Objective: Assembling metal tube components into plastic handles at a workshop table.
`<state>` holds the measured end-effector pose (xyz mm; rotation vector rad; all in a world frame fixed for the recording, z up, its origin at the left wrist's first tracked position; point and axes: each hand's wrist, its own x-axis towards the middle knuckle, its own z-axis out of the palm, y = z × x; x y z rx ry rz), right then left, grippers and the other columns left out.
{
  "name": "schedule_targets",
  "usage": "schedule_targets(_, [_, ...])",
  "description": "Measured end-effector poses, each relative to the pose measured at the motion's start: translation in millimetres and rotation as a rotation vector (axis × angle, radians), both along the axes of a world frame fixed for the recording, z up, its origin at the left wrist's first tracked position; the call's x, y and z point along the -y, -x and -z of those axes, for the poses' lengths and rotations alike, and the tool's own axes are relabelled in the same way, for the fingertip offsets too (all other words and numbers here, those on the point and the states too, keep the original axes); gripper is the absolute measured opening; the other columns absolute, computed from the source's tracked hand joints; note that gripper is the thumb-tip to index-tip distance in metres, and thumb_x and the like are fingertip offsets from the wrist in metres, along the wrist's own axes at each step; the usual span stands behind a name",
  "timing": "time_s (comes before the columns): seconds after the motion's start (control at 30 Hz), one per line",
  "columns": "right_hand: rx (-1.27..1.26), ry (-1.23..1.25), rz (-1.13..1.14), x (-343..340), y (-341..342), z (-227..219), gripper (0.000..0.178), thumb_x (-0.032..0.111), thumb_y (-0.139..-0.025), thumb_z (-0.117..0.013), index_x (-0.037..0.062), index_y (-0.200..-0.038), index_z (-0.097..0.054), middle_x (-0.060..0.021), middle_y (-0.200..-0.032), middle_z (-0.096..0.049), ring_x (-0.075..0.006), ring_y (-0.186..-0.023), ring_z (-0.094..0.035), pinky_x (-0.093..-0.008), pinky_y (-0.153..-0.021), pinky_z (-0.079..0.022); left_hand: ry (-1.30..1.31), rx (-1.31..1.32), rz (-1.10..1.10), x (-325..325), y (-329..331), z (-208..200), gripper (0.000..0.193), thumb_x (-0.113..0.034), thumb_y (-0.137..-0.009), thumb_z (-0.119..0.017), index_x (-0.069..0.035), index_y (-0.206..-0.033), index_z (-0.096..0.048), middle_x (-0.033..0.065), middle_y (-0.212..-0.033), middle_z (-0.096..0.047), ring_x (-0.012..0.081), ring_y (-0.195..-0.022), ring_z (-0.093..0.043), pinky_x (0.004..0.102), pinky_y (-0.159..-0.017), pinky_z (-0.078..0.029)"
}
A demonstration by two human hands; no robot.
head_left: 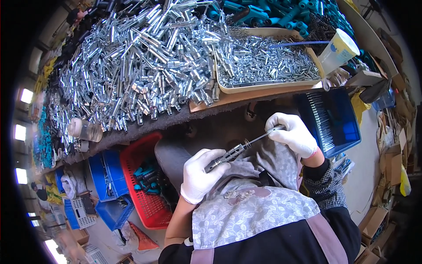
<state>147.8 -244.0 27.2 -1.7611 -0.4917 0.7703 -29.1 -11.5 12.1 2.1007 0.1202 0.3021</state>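
My left hand [200, 173], in a white glove, grips a dark slotted metal sleeve [225, 157] over my lap. My right hand [293, 134], also gloved in white, pinches the far end of a thin metal rod with a small spring [259, 138] that runs into the sleeve. Both hands are below the front edge of the workbench. A large heap of shiny metal parts [140, 66] covers the bench above them.
A beige tray [268, 84] of small screws sits on the bench, with a white cup [338, 48] at its right. A blue bin [332, 119] of thin pins stands right of my hand. A red basket [147, 193] and blue crates [107, 176] sit on the floor at left.
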Motion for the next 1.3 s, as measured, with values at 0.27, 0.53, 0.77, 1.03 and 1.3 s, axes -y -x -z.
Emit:
schedule_targets(0.27, [-0.005, 0.053, -0.014, 3, 0, -18, 0.015, 0.009, -0.082, -0.067, -0.0011, -0.092, -0.067, -0.0017, -0.08, -0.064, -0.0072, -0.075, -0.057, -0.0227, -0.069, -0.047, -0.077, 0.014, -0.01, 1, 1, 4, 0.027, -0.01, -0.075, -0.08, 0.0, -0.099, -0.07, 0.0151, -0.088, -0.068, 0.0291, -0.078, -0.069, 0.0348, -0.07, -0.054])
schedule_targets(0.53, [0.042, -0.087, -0.263, -16, 23, 19, 0.019, 0.014, -0.088, -0.065, -0.0007, -0.1, -0.06, -0.0075, -0.084, -0.064, -0.0132, -0.079, -0.06, -0.0291, -0.073, -0.049, 0.014, -0.047, 0.017, 13, -4, 10, 0.028, -0.012, -0.078, -0.079, 0.0, -0.1, -0.069, 0.0162, -0.093, -0.071, 0.031, -0.082, -0.072, 0.0358, -0.071, -0.056])
schedule_targets(0.77, [0.293, -0.051, -0.36, -21, 34, 28, 0.022, 0.011, -0.089, -0.065, 0.0028, -0.106, -0.053, -0.0174, -0.091, -0.063, -0.0341, -0.087, -0.065, -0.0391, -0.078, -0.051, 0.096, -0.069, 0.104, 5, 3, 20, 0.028, -0.012, -0.078, -0.079, -0.001, -0.102, -0.07, 0.0158, -0.091, -0.072, 0.0295, -0.079, -0.073, 0.0349, -0.071, -0.056])
schedule_targets(1.03, [0.478, -0.047, -0.428, -25, 27, 32, 0.025, 0.01, -0.09, -0.069, 0.0003, -0.105, -0.051, -0.0134, -0.084, -0.059, -0.0256, -0.075, -0.063, -0.0358, -0.07, -0.051, 0.093, -0.068, 0.074, 6, 4, 22, 0.026, -0.01, -0.078, -0.079, 0.0, -0.102, -0.07, 0.0154, -0.091, -0.072, 0.028, -0.079, -0.073, 0.0334, -0.071, -0.056])
schedule_targets(1.3, [-0.032, -0.248, -0.284, -23, 23, 18, 0.014, 0.011, -0.098, -0.055, 0.0008, -0.108, -0.055, -0.006, -0.088, -0.062, -0.0107, -0.081, -0.061, -0.028, -0.074, -0.051, 0.106, -0.013, 0.001, 5, 4, 17, 0.027, -0.007, -0.077, -0.078, 0.002, -0.101, -0.07, 0.0165, -0.092, -0.072, 0.0286, -0.081, -0.072, 0.0336, -0.073, -0.056])
